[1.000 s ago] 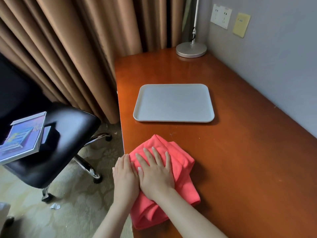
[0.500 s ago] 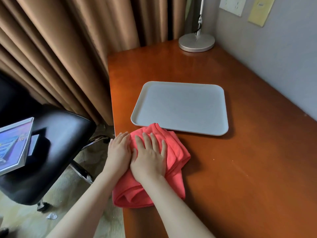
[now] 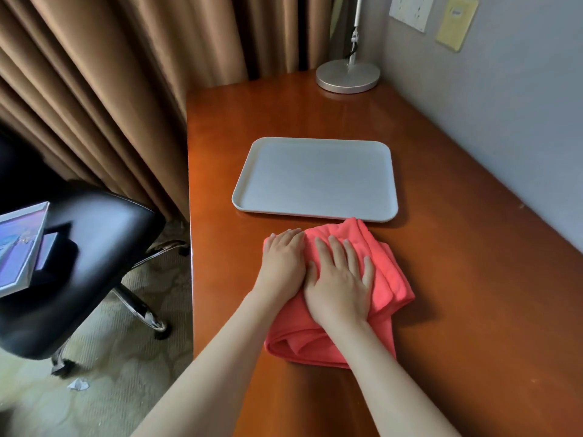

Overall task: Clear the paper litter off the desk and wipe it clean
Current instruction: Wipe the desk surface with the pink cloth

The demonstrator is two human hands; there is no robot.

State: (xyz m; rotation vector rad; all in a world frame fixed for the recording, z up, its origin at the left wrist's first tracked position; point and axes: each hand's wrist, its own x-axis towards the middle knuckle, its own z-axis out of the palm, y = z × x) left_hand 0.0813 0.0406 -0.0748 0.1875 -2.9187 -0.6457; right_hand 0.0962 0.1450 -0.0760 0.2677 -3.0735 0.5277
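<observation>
Both hands, left hand (image 3: 284, 263) and right hand (image 3: 339, 285), flat on cloth (image 3: 388, 279), slid it toward 3 o'clock from desk (image 3: 473, 310) edge, wipe progressing.

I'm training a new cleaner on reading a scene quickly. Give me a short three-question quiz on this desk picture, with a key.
1. True or false: both hands lie flat on the cloth.
2. What lies just beyond the cloth on the desk? A) a tray B) a book C) a cup
3. Fill in: a scrap of crumpled paper lies on the ____, near the chair.

Key
1. True: the left hand and the right hand press on it side by side, fingers straight.
2. A: the tray, with the cloth's far corner at its near rim.
3. floor
</observation>
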